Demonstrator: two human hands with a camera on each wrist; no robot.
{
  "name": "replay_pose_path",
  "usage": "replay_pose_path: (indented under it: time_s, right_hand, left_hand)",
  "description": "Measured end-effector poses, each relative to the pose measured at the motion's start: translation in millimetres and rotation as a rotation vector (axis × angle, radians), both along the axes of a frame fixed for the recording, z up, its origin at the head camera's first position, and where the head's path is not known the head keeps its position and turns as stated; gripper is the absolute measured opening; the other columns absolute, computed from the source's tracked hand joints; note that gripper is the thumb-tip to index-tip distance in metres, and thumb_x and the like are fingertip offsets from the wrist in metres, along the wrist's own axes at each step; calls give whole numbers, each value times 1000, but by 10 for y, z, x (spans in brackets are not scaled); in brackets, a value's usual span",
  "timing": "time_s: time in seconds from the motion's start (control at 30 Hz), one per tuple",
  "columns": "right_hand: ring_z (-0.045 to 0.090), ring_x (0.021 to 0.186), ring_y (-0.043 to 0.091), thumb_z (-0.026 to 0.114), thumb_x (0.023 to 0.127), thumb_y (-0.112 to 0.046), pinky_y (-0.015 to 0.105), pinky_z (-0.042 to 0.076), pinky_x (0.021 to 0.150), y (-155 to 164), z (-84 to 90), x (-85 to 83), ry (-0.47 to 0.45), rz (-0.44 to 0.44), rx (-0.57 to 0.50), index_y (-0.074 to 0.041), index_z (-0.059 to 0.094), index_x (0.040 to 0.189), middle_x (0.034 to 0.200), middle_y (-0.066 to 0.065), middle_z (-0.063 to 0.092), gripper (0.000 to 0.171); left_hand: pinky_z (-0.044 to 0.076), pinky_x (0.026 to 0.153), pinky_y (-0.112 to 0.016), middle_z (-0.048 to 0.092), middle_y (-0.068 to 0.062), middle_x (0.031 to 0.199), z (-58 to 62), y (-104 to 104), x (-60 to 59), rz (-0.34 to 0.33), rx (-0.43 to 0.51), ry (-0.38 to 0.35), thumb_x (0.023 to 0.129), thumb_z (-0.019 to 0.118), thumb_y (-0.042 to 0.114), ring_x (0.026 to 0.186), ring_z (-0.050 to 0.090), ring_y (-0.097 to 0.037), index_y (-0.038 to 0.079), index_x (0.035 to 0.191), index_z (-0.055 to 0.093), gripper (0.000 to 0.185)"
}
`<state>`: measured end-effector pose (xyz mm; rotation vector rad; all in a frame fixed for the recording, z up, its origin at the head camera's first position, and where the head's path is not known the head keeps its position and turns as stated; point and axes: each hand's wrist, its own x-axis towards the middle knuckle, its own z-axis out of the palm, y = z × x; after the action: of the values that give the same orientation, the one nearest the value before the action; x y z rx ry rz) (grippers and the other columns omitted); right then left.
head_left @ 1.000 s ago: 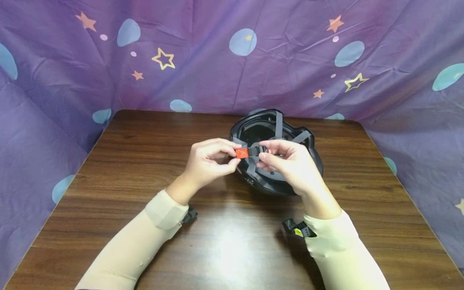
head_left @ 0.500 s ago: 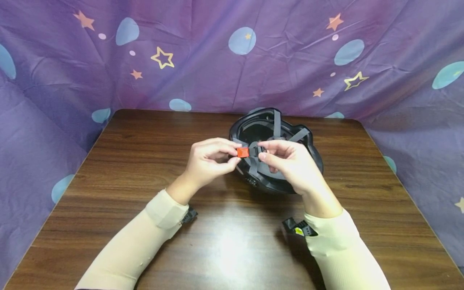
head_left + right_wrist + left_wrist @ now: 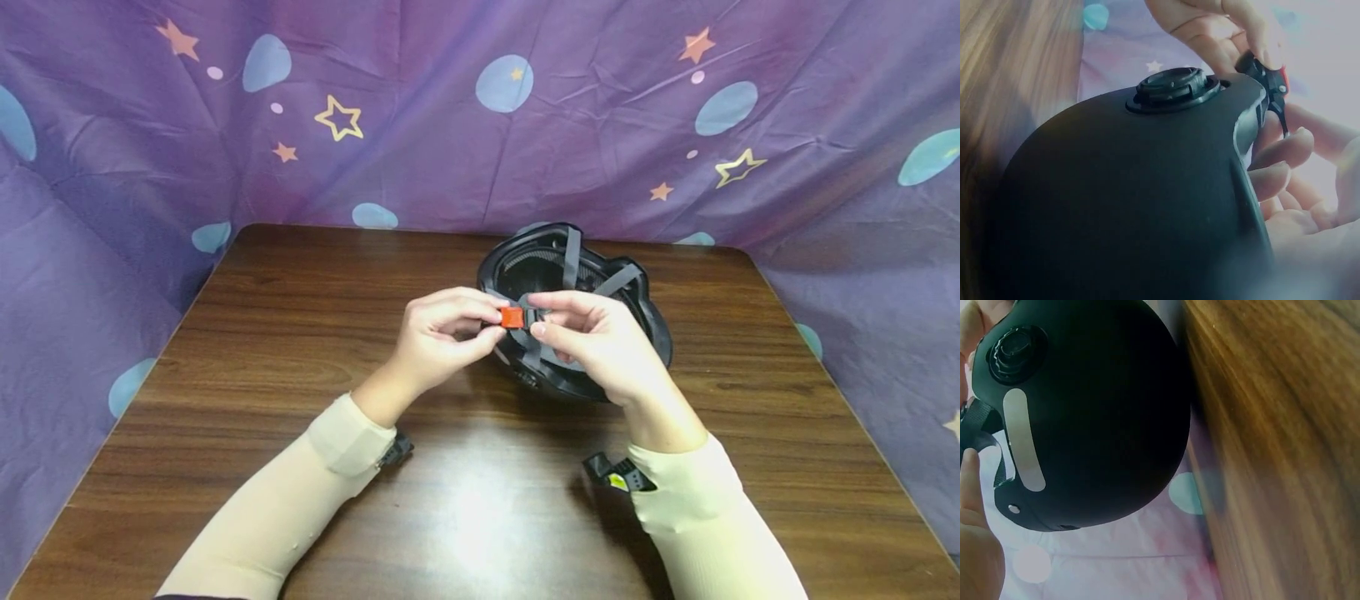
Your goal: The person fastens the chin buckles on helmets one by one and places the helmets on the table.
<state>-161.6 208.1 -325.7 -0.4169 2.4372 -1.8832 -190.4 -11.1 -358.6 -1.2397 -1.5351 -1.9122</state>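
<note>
**Both hands on the helmet's chin buckle**

I have the black helmet [image 3: 645, 321] lying upside down on the wooden counter [image 3: 300, 350], its open inside facing up at me and its grey straps [image 3: 573, 254] crossing the hollow. Everything I am handling sits right over the near left rim of that helmet.

My left hand [image 3: 442, 337] has a closed grip: thumb and forefinger are curled and pinch the orange-red buckle piece [image 3: 512, 317], which hangs just above the helmet's rim. My right hand [image 3: 596, 342] meets it from the other side of the helmet, its fingers curled too, pinching the dark buckle piece [image 3: 529, 315] and the strap end that runs into it. The two buckle halves touch each other between my fingertips; whether they are clicked fully home I cannot tell.

From the right wrist, the helmet's rounded black shell [image 3: 1122, 206] fills the view, with the round adjuster dial [image 3: 1172, 87] at its back, and the buckle [image 3: 1272, 78] shows just past the shell's edge, held among my fingers [image 3: 1272, 181]. From the left wrist, the same shell [image 3: 1097, 412] shows a pale strip [image 3: 1022, 440] beside the dial [image 3: 1013, 350], and one fingertip [image 3: 969, 481] lies against a strap at the shell's edge.

Both my forearms wear cream sleeves [image 3: 300, 492] on the near side of the helmet. A purple cloth with stars and dots [image 3: 480, 117] hangs behind the helmet.
</note>
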Motion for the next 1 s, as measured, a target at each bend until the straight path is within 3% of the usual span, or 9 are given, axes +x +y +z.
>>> replay_pose_path:
  time_s: [0.17,0.33,0.43,0.5,0.6,0.67,0.77,0.87,1.0]
  right_hand:
    - [51,56,10,76,85,-16,25,43,45,-11,-9,-4,2,-5,20,-6,69,115,76,1,66,33]
    - [53,56,13,76,85,-21,27,45,46,-7,-1,-14,33,-8,73,-8,71,114,74,3,65,32]
    - [58,61,17,74,87,-26,27,49,50,33,23,-21,104,-32,156,-11,71,115,78,4,67,32]
    - [62,66,18,73,88,-30,26,51,56,109,45,-41,211,-104,250,-13,72,114,83,2,69,32]
    - [65,80,18,73,86,-33,26,50,70,305,80,-90,390,-323,424,-16,73,110,95,1,71,30]
    - [63,93,22,73,85,-34,33,47,82,463,97,-132,439,-453,520,-14,73,111,103,4,70,33]
    - [55,113,30,73,84,-35,46,39,94,662,109,-178,396,-513,602,-11,67,122,119,13,64,45]
    - [45,125,37,72,85,-40,54,33,101,772,95,-215,277,-438,644,-12,53,138,133,19,53,63]
    - [44,126,40,71,85,-43,56,34,101,806,45,-266,193,-321,667,-16,39,149,140,22,46,76]
  left_hand:
    - [58,68,-40,66,-28,94,81,-1,66,8,-7,12,68,70,-26,88,67,-31,-13,85,67,21]
    - [58,67,-40,66,-28,94,78,-7,69,22,-25,15,69,71,-25,87,67,-30,-12,84,67,20]
    - [58,68,-40,67,-27,95,62,-2,61,26,-43,-2,70,71,-23,87,67,-29,-12,84,67,19]
    - [58,68,-40,67,-27,95,52,5,54,31,-59,-19,71,71,-22,86,67,-29,-11,83,66,17]
    - [58,68,-40,67,-27,95,45,17,48,50,-82,-36,71,72,-20,86,68,-30,-11,83,65,17]
    - [58,69,-39,67,-26,95,43,19,47,77,-96,-34,70,73,-20,85,68,-30,-10,83,64,18]
    - [58,69,-38,68,-24,95,51,21,51,138,-134,11,69,75,-19,85,67,-29,-9,82,63,20]
    - [57,71,-35,69,-20,93,66,23,61,221,-197,98,69,77,-15,86,67,-26,-5,82,64,21]
    - [54,78,-29,71,-16,92,85,28,69,311,-264,192,69,77,-10,87,67,-24,-2,84,66,20]
